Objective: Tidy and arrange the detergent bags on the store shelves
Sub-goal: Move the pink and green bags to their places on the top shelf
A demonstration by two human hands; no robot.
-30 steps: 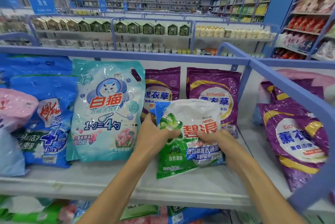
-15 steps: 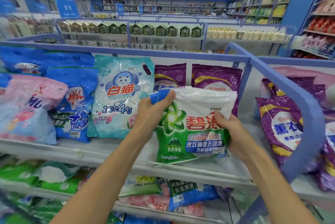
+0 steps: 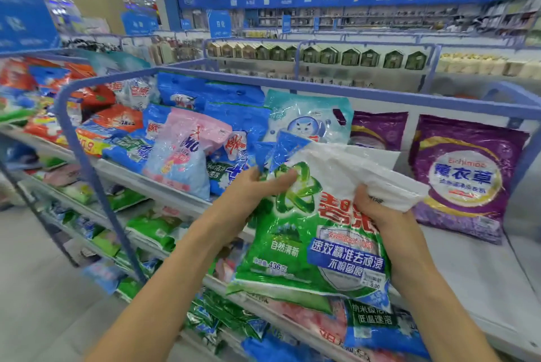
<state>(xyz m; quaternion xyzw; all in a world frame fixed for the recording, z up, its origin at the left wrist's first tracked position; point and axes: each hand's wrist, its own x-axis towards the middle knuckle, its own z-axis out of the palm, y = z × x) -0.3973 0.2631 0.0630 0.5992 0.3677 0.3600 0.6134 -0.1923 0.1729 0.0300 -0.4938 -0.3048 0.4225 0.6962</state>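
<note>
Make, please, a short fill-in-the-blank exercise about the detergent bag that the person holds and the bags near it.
1. The bag gripped by the left hand and the right hand is white and ____.
2. The fully visible purple bag stands to its ____.
3. The pale turquoise bag behind it shows a ____ face.

Missing words: green; right; cat.

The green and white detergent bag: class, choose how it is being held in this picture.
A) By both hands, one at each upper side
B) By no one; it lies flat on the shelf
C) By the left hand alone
A: the left hand grips the green and white bag at its upper left, and the right hand grips the crumpled upper right.
</note>
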